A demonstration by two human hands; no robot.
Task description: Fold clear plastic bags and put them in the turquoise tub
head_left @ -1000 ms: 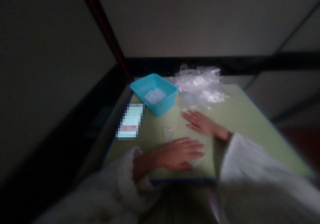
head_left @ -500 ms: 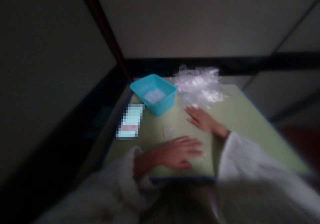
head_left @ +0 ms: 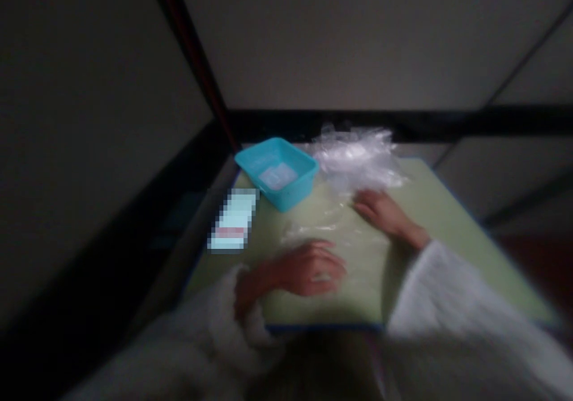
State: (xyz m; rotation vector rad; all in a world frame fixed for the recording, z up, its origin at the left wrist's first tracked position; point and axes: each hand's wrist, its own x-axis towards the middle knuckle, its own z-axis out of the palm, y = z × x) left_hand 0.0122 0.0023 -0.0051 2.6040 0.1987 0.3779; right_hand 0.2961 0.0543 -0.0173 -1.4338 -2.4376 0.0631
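Note:
A thin clear plastic bag (head_left: 358, 243) is spread over the pale green tabletop between my hands, its wrinkled edge catching the light. Near the table's front edge, my left hand (head_left: 311, 268) lies on the bag with bent fingers drawn together, closed on the plastic. Farther back and to the right, my right hand (head_left: 378, 210) has its fingers curled in at the bag's far side; the fingertips are partly hidden and blurred. Just beyond that hand lies a heap of clear plastic bags (head_left: 358, 156).
A turquoise basket (head_left: 293, 198) with whitish packets (head_left: 278, 176) inside stands at the back left. A pixelated phone-like bright screen (head_left: 233, 219) lies at the table's left edge. Behind the green table (head_left: 447, 240) rises a pale wall (head_left: 335, 43).
Both hands were flat with fingers stretched; now the fingers are curled. My right hand has shifted right and the left slightly left. The plastic between them now looks wrinkled and raised.

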